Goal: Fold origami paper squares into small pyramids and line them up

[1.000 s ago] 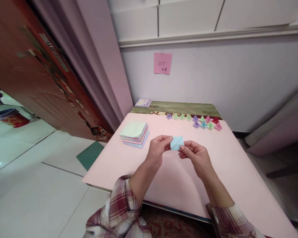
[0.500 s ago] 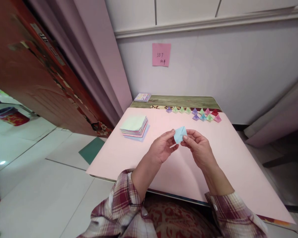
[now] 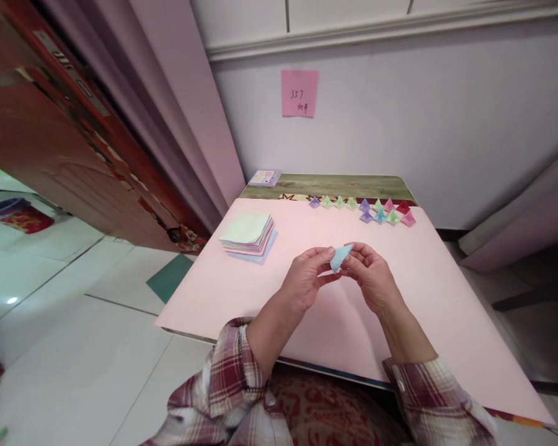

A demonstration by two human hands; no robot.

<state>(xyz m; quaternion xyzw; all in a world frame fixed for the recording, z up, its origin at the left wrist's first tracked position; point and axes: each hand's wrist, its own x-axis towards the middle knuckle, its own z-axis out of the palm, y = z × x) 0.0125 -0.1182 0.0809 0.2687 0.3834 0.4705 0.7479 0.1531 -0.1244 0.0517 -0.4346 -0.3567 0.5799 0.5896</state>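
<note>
A small light-blue folded paper (image 3: 340,257) is held above the pink table sheet (image 3: 413,297), pinched between both hands. My left hand (image 3: 307,279) grips its left side with thumb and fingers closed. My right hand (image 3: 369,272) pinches its right side. The paper now shows as a narrow triangle, partly hidden by my fingers. A stack of coloured square papers (image 3: 247,235) lies to the left of my hands. Several small folded paper shapes (image 3: 367,210) in purple, green, pink and red stand in rows at the far edge of the sheet.
A small pad of paper (image 3: 265,178) rests on the wooden tabletop (image 3: 335,186) by the wall. A pink note (image 3: 299,93) is stuck on the wall. A red-brown door (image 3: 51,142) and curtain stand to the left; tiled floor lies below.
The blue paper went from a flat, wider shape to a narrower folded triangle as my hands came closer together. The camera view tilted slightly downward.
</note>
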